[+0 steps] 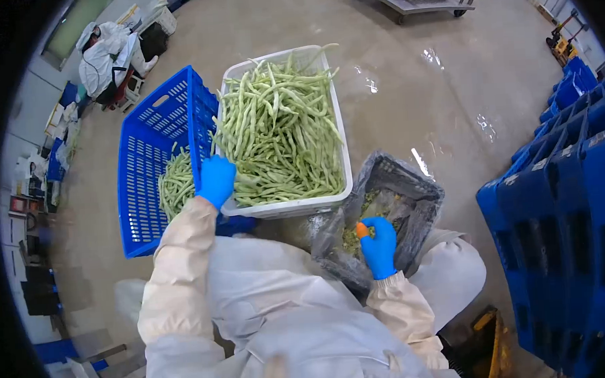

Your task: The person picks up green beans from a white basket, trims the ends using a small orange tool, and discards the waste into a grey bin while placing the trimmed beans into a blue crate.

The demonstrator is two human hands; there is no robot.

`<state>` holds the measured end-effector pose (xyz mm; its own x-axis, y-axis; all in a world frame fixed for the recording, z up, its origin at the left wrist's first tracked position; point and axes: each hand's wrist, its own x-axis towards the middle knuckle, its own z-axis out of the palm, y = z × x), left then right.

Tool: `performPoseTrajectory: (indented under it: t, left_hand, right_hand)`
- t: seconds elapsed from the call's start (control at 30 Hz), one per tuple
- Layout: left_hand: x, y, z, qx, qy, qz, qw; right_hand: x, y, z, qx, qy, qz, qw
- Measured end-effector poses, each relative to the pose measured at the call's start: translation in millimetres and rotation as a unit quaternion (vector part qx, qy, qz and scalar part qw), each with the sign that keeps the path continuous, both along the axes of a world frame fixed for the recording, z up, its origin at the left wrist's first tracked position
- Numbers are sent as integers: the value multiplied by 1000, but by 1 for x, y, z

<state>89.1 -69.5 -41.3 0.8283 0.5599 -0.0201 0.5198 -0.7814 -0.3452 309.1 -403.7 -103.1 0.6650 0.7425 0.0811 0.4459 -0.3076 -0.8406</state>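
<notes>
My left hand [217, 181], in a blue glove, is at the near left corner of a white crate [346, 156] heaped with long green beans [282, 121]. Its fingers look curled in, and what they hold, if anything, is hidden. Beside it on the left, a blue slatted crate [138, 191] contains a smaller pile of green beans [177, 182]. My right hand [379, 245], also blue-gloved, is closed above a crate lined with dark plastic [415, 190]. An orange cover [362, 230] shows at its thumb. Small green scraps [352, 241] lie in the liner.
Blue plastic pallets or crates [564, 230] are stacked at the right. A metal trolley [409, 2] stands at the far end of the wet floor. Another person in white [107, 59] sits at the upper left. A yellow container [495, 343] is at lower right.
</notes>
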Motion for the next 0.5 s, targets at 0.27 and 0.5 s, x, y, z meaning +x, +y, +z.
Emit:
performPoseTrajectory:
  t: [0.27,0.5]
  left_hand:
    - [-8,-105,70,-366,-298,-40,881]
    - [-5,-129,82,-449,-253,-41,856]
  right_hand:
    - [-15,6,40,197,139,24,970]
    - [-4,-15,56,181,318,209,907]
